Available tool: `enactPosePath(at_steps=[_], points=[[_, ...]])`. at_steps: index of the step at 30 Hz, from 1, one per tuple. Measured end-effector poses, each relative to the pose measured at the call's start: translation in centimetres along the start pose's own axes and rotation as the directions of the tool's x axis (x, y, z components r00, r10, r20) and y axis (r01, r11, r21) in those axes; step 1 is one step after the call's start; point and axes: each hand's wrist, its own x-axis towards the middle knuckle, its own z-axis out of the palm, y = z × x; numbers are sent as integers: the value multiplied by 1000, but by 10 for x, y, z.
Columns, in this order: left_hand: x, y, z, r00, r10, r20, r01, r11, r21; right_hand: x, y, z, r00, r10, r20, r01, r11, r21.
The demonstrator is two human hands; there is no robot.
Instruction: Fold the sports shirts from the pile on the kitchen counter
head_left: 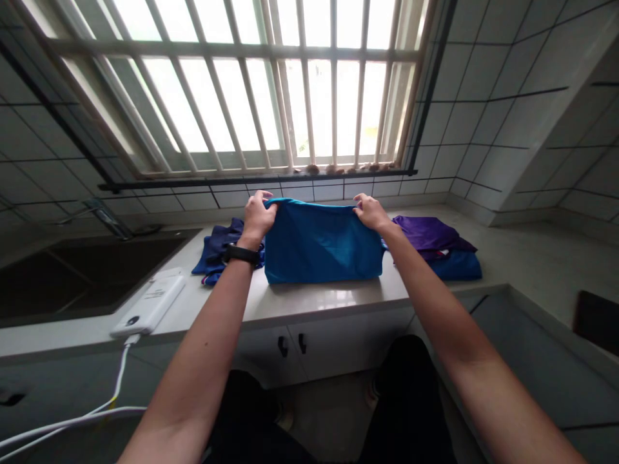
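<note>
A bright blue piece of folded fabric hangs between my two hands, its lower edge at the white countertop. My left hand, with a black band on the wrist, pinches the upper left corner. At the upper right corner, my right hand is closed on the same fabric. Dark blue clothing lies bunched beside my left wrist. Right of my right hand, a folded purple garment rests on a blue folded cloth.
A dark sink with a faucet is on the left. A white power bank with a cable lies near the counter's front edge. Behind stands a barred window. A dark flat object sits at far right.
</note>
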Motion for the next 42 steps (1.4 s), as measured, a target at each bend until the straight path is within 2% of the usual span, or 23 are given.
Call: enactPosePath(at_steps=[2,3,5,7,9,10,14,19,22,25,26,28,32,34,36,38,39,41,42], points=[[0,-5,27,1000,-8,13,7,999,32,2,-1,23,997,40,-70,-47,994,-103],[-4,-9,40,999,15,49,-16,999,34,-2,-1,33,999,31,-38,-36,991,-127],[-19,-22,63,980,85,181,-96,994,49,-16,2,52,992,12,128,7,989,-150],[-37,-37,81,922,116,370,-173,977,125,-35,8,70,946,61,318,2,981,-195],[-53,-51,93,865,92,493,-224,950,216,-52,14,86,889,162,428,-42,961,-274],[-59,-57,96,857,74,510,-239,934,266,-58,17,93,871,201,447,-59,948,-312],[-65,-68,96,899,29,438,-261,838,479,-71,26,108,873,205,443,-32,930,-367],[-42,-59,84,915,-50,400,-223,762,608,-73,29,112,902,159,401,8,924,-383],[-27,-55,87,933,53,357,-253,802,542,-75,30,115,916,140,376,18,922,-386],[-15,-61,95,890,164,425,-313,898,309,-76,30,116,921,132,366,19,925,-380],[-12,-65,97,882,155,446,-292,921,257,-76,30,116,922,129,365,19,926,-376],[-6,-73,97,901,88,424,-207,947,244,-76,31,116,921,127,368,18,930,-366],[2,-82,90,972,-1,234,-76,945,319,-75,32,118,915,135,381,8,936,-351],[2,-80,88,986,-6,166,-52,936,347,-74,33,120,914,133,383,8,939,-345],[-1,-74,92,989,6,150,-62,927,369,-74,35,121,917,125,378,12,941,-339],[-5,-68,101,971,91,219,-169,915,366,-74,36,123,919,121,375,13,942,-336],[-8,-66,106,944,159,287,-259,900,352,-74,36,123,919,119,376,15,943,-334],[-13,-66,114,849,268,456,-432,848,306,-74,37,124,918,118,378,15,944,-330],[-16,-68,117,806,272,526,-473,830,295,-74,37,123,918,117,378,14,945,-328]])
